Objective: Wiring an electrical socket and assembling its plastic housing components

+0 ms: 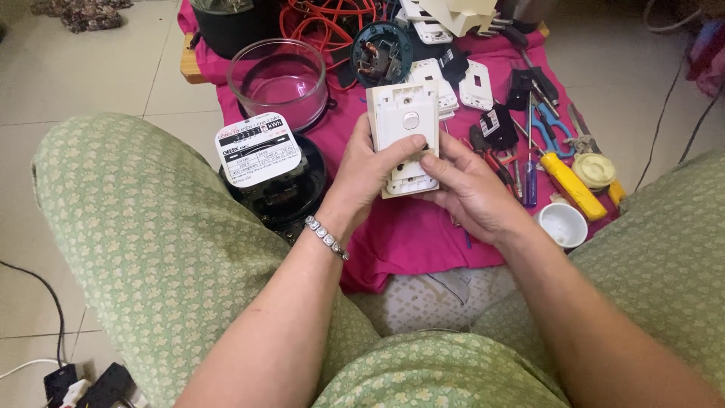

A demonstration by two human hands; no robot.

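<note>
A cream-white wall switch plate with a round button is held upright over a pink cloth. My left hand grips its left side, thumb pressed on the plate's lower front. My right hand holds the lower right edge, thumb also on the front. A silver bracelet sits on my left wrist. My knees in green patterned trousers frame the view.
An opened electricity meter with a white dial face lies left, its clear glass cover behind. More white switch plates, screwdrivers, blue-handled pliers, a yellow-handled tool, a white cup and red wire crowd the cloth.
</note>
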